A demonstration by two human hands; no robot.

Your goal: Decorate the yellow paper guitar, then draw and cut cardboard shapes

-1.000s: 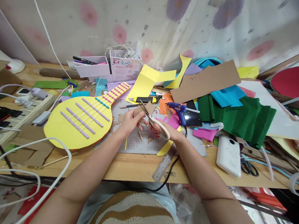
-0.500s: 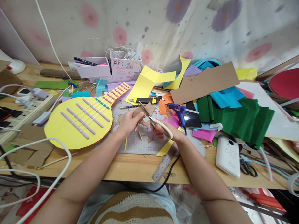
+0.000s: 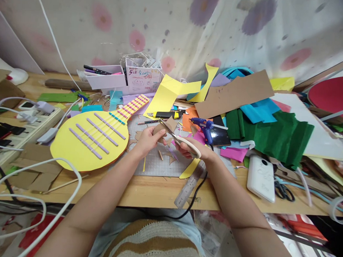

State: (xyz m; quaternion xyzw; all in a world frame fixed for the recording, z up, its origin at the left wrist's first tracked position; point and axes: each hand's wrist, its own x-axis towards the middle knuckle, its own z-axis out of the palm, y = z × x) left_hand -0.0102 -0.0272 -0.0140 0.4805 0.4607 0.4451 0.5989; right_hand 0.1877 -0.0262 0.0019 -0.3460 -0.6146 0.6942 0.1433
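Note:
My left hand (image 3: 148, 141) pinches a small piece of brown cardboard (image 3: 169, 124) over the cutting mat (image 3: 155, 169). White-handled scissors (image 3: 191, 145) are in my right hand (image 3: 184, 147), its fingers wrapped round the handles. Their blades lie across the cardboard, slightly parted. Beneath my hands, cardboard scraps (image 3: 170, 158) are scattered on the mat. A yellow paper lute (image 3: 88, 144) with purple bars and pale strings lies to the left. Right of the scissors rests a blue glue gun (image 3: 204, 127).
A yellow-and-black utility knife (image 3: 166, 115) and a metal ruler (image 3: 187, 190) lie near my hands. Green crepe paper (image 3: 276, 137), a brown cardboard sheet (image 3: 235, 94) and a white power bank (image 3: 261, 178) crowd the right side. White cables (image 3: 78, 181) loop at the left front.
My right hand and the scissors have shifted slightly, with the handles a little farther right and lower. My left hand keeps hold of the cardboard in nearly the same place.

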